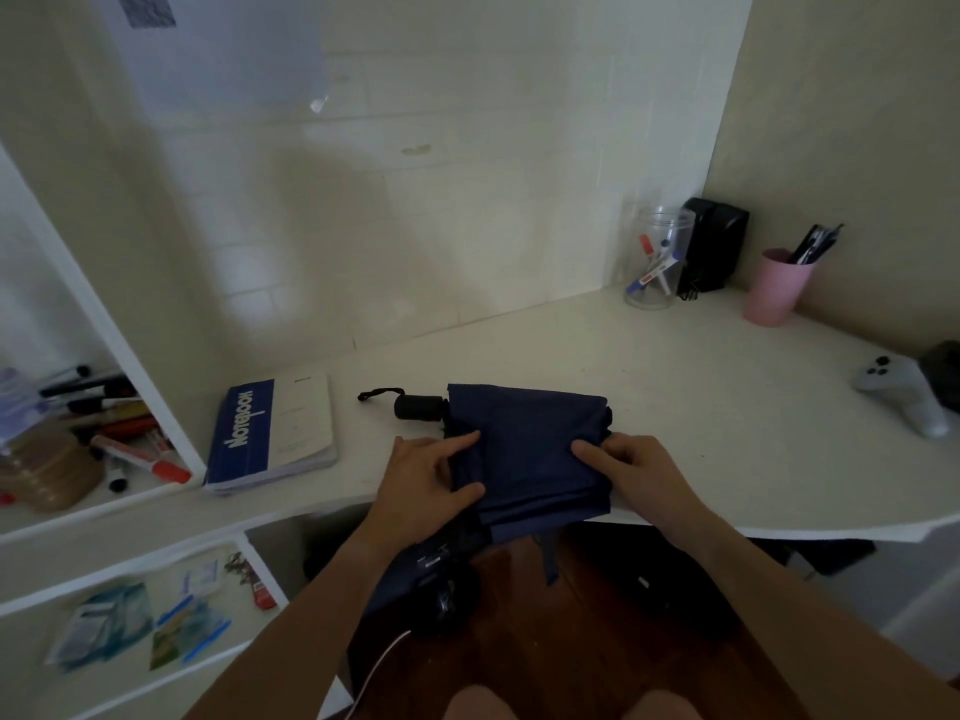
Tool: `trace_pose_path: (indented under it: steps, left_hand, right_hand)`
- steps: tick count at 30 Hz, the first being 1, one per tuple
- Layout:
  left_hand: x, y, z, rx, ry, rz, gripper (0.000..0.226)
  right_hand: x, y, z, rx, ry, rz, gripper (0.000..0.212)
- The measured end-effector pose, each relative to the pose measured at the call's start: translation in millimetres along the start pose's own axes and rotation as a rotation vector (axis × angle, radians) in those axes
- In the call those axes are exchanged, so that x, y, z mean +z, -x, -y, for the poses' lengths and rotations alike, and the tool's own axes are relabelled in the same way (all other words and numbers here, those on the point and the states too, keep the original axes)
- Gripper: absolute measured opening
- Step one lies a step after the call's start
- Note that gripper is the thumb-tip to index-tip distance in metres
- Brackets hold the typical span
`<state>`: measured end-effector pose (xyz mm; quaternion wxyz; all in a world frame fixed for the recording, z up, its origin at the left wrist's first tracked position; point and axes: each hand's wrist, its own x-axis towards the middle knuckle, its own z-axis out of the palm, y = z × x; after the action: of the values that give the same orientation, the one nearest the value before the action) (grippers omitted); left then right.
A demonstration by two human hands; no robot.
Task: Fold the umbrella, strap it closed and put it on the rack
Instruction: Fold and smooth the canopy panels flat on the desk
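Umbrella [524,444], navy blue with a black handle [420,407] and wrist loop, lies collapsed on the white counter [675,387] at its near edge, handle pointing left, some of its cloth hanging over the edge. Its cloth is gathered in flat folds.

At the handle end, the left hand [421,485] grips the folds, thumb curled under the near edge and forefinger stretched along the top. At the other end, the right hand [639,470] pinches the cloth with its fingers [589,452] curled and pressed together on the fabric.

Left of the umbrella, just beside the handle's loop, lies a blue and white notebook [272,433]. A shelf unit [104,459] at the far left holds markers and a brown roll. In the back right corner stand a clear jar [655,262] of markers, a black box, and a pink cup [776,288] of pens. A white controller [904,392] rests at the right edge.
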<state>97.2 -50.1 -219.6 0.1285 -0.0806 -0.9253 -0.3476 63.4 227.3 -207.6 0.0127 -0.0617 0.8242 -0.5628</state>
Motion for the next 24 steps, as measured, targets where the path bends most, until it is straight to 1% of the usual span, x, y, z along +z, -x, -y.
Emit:
trace_pose_path:
  steps: [2,3,5,6,8,9,10,11,12,13,14,15,16,17,19,20,21,22,23,24]
  left_hand:
    - [-0.6,1.5,-2.2,0.008,-0.004,-0.006,0.066]
    - [0.9,1.6,-3.3,-0.004,0.007,-0.029,0.061]
    - [4.2,0.5,-4.7,-0.039,0.035,-0.086,0.041]
    - [5.1,-0.6,-5.2,-0.052,0.052,-0.114,0.031]
    - [6.2,-2.8,-6.4,-0.073,0.059,-0.135,0.023]
    - [6.3,-3.0,-7.7,-0.073,0.04,-0.136,0.021]
    - [6.8,-2.7,-7.2,-0.059,0.012,-0.138,0.02]
    - [6.7,-2.5,-8.0,-0.045,-0.015,-0.132,0.022]
    - [7.0,-3.1,-6.7,-0.036,-0.03,-0.127,0.025]
    - [6.4,-3.3,-6.7,-0.027,-0.046,-0.122,0.03]
    - [5.7,-3.5,-6.8,-0.016,-0.065,-0.116,0.035]
    - [4.7,-3.2,-7.5,-0.011,-0.09,-0.102,0.042]
    - [4.9,-3.5,-6.3,-0.006,-0.117,-0.089,0.047]
    - [5.1,-3.3,-5.2,-0.003,-0.145,-0.08,0.051]
    - [4.0,-1.7,-5.6,0.015,-0.188,-0.091,0.054]
    - [3.2,-1.1,-7.1,0.033,-0.22,-0.12,0.053]
    - [1.6,-0.3,-11.8,0.068,-0.275,-0.169,0.05]
    - [0.4,-0.2,-17.1,0.123,-0.334,-0.224,0.045]
    - [-0.5,-0.8,-24.3,0.192,-0.382,-0.263,0.041]
    - [1.1,-1.6,-30.0,0.275,-0.413,-0.252,0.038]
  right_hand:
    - [1.7,1.9,3.2,-0.008,0.04,-0.036,0.055]
    - [2.7,3.4,4.2,-0.017,0.085,-0.065,0.054]
    - [4.5,5.5,4.0,-0.036,0.211,-0.128,0.048]
    - [5.6,6.5,2.5,-0.053,0.276,-0.158,0.041]
    - [4.0,11.6,-0.2,-0.082,0.387,-0.21,0.023]
    - [1.8,14.9,-2.2,-0.109,0.428,-0.232,0.025]
    - [-0.6,18.6,-4.0,-0.157,0.478,-0.252,0.037]
    - [-3.1,22.4,-2.7,-0.241,0.526,-0.268,0.047]
    - [-5.5,25.1,1.8,-0.358,0.573,-0.287,0.053]
    - [-6.5,27.0,8.8,-0.495,0.619,-0.27,0.053]
    - [-5.5,27.7,16.1,-0.62,0.666,-0.215,0.049]
    - [-3.3,25.6,20.3,-0.7,0.71,-0.143,0.041]
    - [-0.8,22.2,21.3,-0.723,0.75,-0.07,0.032]
    - [1.0,19.0,21.1,-0.694,0.786,-0.008,0.03]
    - [3.2,11.5,14.9,-0.595,0.818,0.072,0.042]
    - [2.9,8.0,12.1,-0.558,0.822,0.1,0.042]
    - [2.1,6.3,11.5,-0.543,0.829,0.125,0.037]
    - [1.4,6.5,12.2,-0.534,0.846,0.154,0.033]
    - [1.0,6.2,12.7,-0.534,0.866,0.174,0.033]
    - [0.2,6.8,14.5,-0.525,0.887,0.196,0.037]
